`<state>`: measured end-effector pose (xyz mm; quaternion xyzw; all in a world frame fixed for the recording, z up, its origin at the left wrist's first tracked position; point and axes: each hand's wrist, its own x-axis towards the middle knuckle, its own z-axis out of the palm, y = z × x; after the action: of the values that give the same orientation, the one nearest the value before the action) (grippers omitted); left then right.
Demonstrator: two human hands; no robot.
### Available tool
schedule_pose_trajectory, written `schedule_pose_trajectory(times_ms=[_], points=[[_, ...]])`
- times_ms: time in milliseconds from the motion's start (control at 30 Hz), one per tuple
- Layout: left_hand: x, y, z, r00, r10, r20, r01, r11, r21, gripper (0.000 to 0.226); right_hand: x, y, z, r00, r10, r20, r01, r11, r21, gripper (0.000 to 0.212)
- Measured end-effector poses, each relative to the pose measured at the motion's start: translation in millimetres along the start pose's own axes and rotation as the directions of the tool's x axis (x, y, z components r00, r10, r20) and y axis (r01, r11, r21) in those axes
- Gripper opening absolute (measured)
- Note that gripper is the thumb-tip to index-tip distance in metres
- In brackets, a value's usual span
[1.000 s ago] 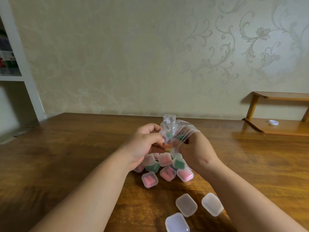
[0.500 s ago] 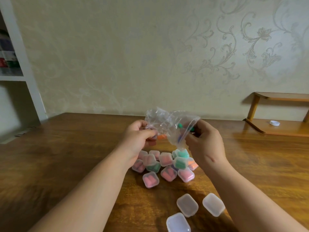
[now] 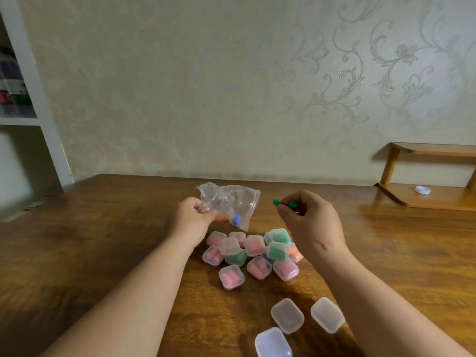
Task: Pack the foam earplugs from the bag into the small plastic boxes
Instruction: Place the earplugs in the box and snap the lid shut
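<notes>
Grips the clear plastic bag (image 3: 231,199) with the left hand (image 3: 192,219), fingers curled round its crumpled left edge, and holds it lifted above the wooden table (image 3: 103,240). Visible through the plastic: a blue earplug (image 3: 236,219) low in the bag, just right of the gripping fingers, and an orange earplug (image 3: 221,217) right against those fingers.

Pinches two green earplugs (image 3: 277,202) in the right hand (image 3: 313,222), thumb and fingertips closed on them. One green tip pokes out to the left of the fingers, the other barely past them. Holds that pair outside the bag, to its right, about level with it and apart from the plastic.

Below both hands, on the table: a heap of closed small boxes (image 3: 253,246), touching and partly stacked. Mostly pink earplugs inside, green in a few, orange in one at the right edge beside the right wrist. Nearer, apart from the heap and just left of the right forearm: three frosted boxes (image 3: 287,315) lying close together.

At the far right, a low wooden shelf (image 3: 425,199) with a small white cap (image 3: 422,189) on it. At the far left, white shelving (image 3: 46,112) against the patterned wall.
</notes>
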<state>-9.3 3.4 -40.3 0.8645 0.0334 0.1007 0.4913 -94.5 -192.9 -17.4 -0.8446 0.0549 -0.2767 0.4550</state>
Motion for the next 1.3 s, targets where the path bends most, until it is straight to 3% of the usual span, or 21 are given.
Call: schedule_pose_trajectory(times_ms=[100, 200, 267, 367, 500, 567, 633, 700, 767, 900, 1100, 1300], points=[[-1, 1, -1, 0.996, -0.074, 0.049, 0.066, 0.987, 0.143, 0.020, -1, -1, 1, 0.998, -0.003, 0.065, 0.004, 1.000, -0.019, 0.007], [-3, 3, -4, 0.993, -0.116, -0.009, 0.115, 0.968, 0.222, 0.048, -1, -2, 2, 0.994, 0.011, 0.105, -0.011, 1.000, -0.001, 0.011], [-8, 8, -6, 0.996, -0.048, -0.077, 0.070, 0.946, 0.316, 0.064, -2, -3, 1, 0.993, 0.025, 0.119, -0.028, 0.999, 0.027, 0.013], [-21, 21, -8, 0.980, 0.126, -0.156, -0.067, 0.939, 0.336, 0.062, -3, -6, 0, 0.990, 0.046, 0.134, -0.057, 0.996, 0.075, 0.015], [-33, 31, -5, 0.925, 0.328, -0.193, -0.266, 0.920, 0.288, 0.032, -4, -8, 0, 0.989, 0.045, 0.143, -0.057, 0.995, 0.084, 0.016], [-36, 36, -1, 0.906, 0.416, -0.081, -0.404, 0.905, 0.132, 0.017, -5, -9, -1, 0.987, 0.049, 0.153, -0.063, 0.994, 0.087, 0.018], [-40, 39, 3, 0.875, 0.476, 0.091, -0.473, 0.879, -0.059, 0.021, -5, -9, -1, 0.986, 0.042, 0.163, -0.057, 0.995, 0.086, 0.019], [-44, 40, 6, 0.839, 0.496, 0.224, -0.473, 0.868, -0.150, 0.029, -6, -10, -1, 0.985, 0.029, 0.170, -0.044, 0.995, 0.089, 0.021], [-47, 39, 10, 0.833, 0.482, 0.271, -0.464, 0.876, -0.131, 0.030, -6, -11, 0, 0.986, 0.018, 0.169, -0.034, 0.995, 0.094, 0.022], [-46, 40, 9, 0.851, 0.463, 0.247, -0.450, 0.886, -0.110, 0.023, -7, -12, 0, 0.993, 0.040, 0.115, -0.053, 0.992, 0.116, 0.024], [-47, 43, 5, 0.895, 0.390, 0.217, -0.339, 0.910, -0.237, 0.021, -5, -10, -3, 0.999, 0.026, 0.048, -0.032, 0.992, 0.121, 0.003], [-48, 44, 3, 0.915, 0.342, 0.215, -0.279, 0.919, -0.278, 0.018, -5, -10, -4, 0.997, 0.026, 0.078, -0.032, 0.997, 0.068, 0.019]])
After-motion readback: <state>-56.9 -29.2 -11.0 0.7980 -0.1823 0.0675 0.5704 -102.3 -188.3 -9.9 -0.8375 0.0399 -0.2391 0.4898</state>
